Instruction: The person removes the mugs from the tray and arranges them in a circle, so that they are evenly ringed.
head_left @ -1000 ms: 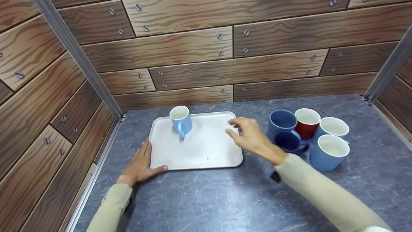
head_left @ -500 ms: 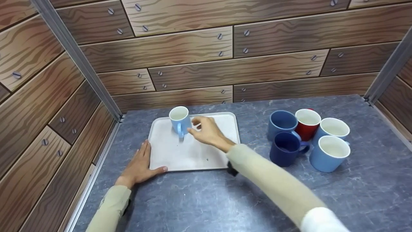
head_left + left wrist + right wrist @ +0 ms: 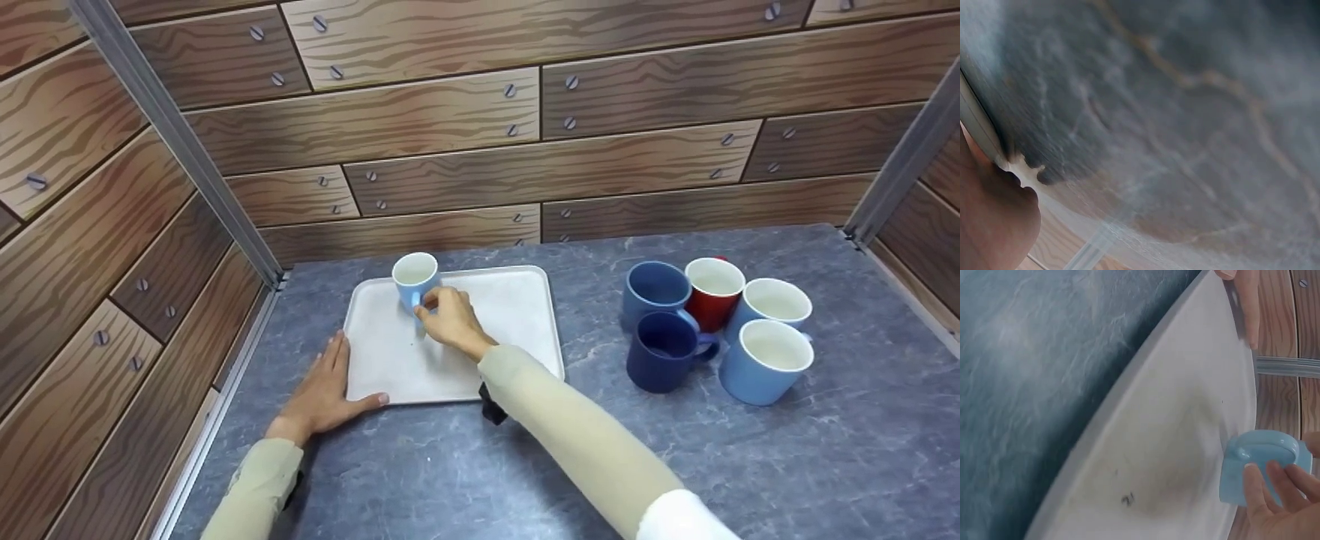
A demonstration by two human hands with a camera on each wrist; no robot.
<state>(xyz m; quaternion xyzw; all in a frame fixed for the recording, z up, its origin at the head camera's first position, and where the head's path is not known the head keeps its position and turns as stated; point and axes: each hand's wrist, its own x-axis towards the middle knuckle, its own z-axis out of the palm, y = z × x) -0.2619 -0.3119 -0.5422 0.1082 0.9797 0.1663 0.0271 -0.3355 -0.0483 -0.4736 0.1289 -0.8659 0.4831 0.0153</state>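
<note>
A light blue mug (image 3: 415, 281) with a white inside stands upright on a pale rectangular tray (image 3: 491, 281), near its back left corner. Its handle faces the front. My right hand (image 3: 452, 319) holds the mug at this handle, thumb and fingers on either side. In the right wrist view the fingertips (image 3: 1251, 475) lie along the handle's edge on the mug (image 3: 1231, 481). My left hand (image 3: 321, 390) rests flat at the tray's front left corner, fingers straight along the left side and thumb spread across the front edge.
On the right stand several more mugs: a medium blue one (image 3: 643, 304), a red one (image 3: 709, 307), a dark blue one (image 3: 656, 364) and light blue ones behind and beside it, such as the front one (image 3: 761, 379). Wood-patterned walls (image 3: 450, 142) enclose the grey table (image 3: 420, 480).
My right hand has moved left across the tray from its right edge to the mug's handle. My left hand, the mug and the tray have stayed in place.
</note>
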